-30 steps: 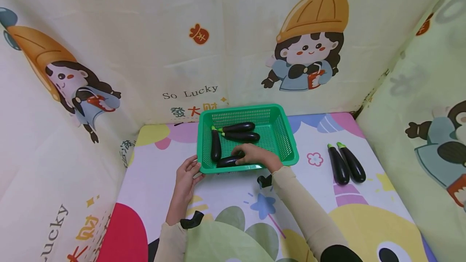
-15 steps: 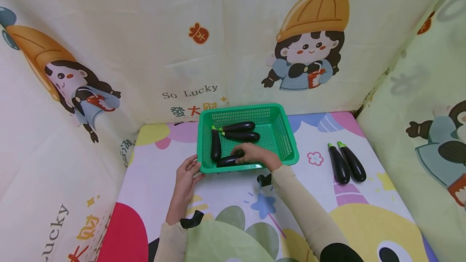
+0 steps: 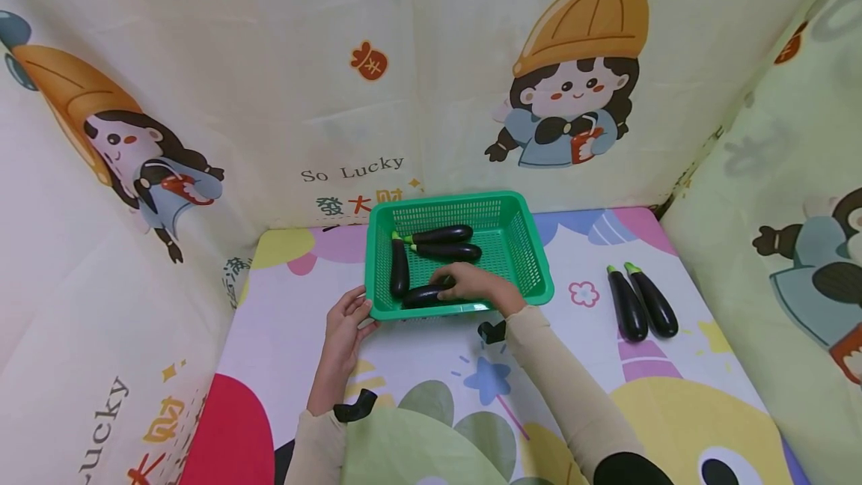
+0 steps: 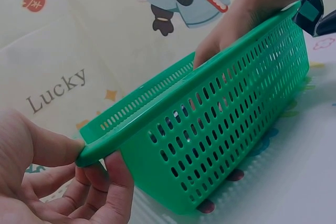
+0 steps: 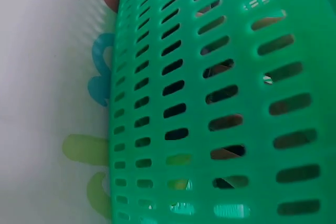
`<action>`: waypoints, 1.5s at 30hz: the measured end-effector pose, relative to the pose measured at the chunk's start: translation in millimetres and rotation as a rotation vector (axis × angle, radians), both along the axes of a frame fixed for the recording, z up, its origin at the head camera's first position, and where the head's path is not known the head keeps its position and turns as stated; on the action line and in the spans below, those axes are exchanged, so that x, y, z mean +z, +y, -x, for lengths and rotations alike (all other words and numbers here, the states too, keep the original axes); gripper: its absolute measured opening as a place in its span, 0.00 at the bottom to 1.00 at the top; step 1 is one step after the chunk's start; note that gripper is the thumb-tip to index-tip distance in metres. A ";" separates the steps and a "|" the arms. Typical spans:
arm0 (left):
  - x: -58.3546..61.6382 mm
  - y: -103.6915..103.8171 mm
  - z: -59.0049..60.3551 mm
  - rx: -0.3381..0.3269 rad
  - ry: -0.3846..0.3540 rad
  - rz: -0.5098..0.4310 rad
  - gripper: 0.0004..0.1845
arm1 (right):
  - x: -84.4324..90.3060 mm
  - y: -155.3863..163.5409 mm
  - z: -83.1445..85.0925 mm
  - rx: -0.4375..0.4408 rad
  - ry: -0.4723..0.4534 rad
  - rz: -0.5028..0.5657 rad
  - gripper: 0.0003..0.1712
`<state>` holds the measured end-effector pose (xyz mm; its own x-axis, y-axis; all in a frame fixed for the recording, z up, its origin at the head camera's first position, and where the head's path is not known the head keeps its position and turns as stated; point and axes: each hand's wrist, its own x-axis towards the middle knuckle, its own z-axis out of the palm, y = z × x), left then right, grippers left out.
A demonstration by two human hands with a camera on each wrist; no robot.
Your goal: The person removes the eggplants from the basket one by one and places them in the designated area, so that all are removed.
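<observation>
A person's right hand (image 3: 474, 284) curls its fingers over an eggplant (image 3: 423, 296) inside a green basket (image 3: 533, 260), while the left hand (image 3: 345, 324) pinches the basket's near corner between thumb and fingers. The basket sits on a cartoon-printed play mat (image 3: 431, 365); two loose eggplants (image 3: 642, 310) lie well right of the right hand. Cartoon-patterned fabric walls (image 3: 269, 81) enclose the space.

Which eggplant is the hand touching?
The eggplant at the basket's near edge: the right hand rests on it. The other three in the green basket and two on the mat lie untouched.
</observation>
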<state>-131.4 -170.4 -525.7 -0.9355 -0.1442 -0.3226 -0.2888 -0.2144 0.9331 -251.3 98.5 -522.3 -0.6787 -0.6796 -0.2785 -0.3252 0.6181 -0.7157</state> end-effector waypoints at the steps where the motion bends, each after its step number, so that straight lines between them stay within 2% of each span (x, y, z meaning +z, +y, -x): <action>1: 0.1 -0.1 -0.3 -0.001 0.000 0.003 0.23 | 0.1 1.0 -0.5 -0.005 -0.001 0.001 0.19; 11: 0.5 0.8 -0.5 0.003 0.000 -0.004 0.23 | 6.0 11.6 -4.9 -0.050 -0.003 0.056 0.20; 20: -0.8 0.2 -1.1 0.003 -0.003 0.007 0.23 | 8.2 17.3 -9.8 -0.155 -0.009 0.077 0.20; 30: 1.7 0.7 -2.5 0.011 0.000 0.002 0.22 | 15.0 19.1 -14.8 -0.208 0.074 0.159 0.22; 35: 1.7 0.5 -2.2 0.007 0.003 0.004 0.23 | 18.9 20.5 -19.0 -0.300 0.109 0.197 0.24; 40: 2.9 0.0 -1.9 -0.004 -0.001 -0.009 0.24 | 22.1 24.9 -25.6 -0.417 0.118 0.290 0.24; 45: 3.3 -0.6 -1.7 -0.006 0.000 -0.006 0.24 | 24.8 31.3 -33.5 -0.497 0.137 0.355 0.25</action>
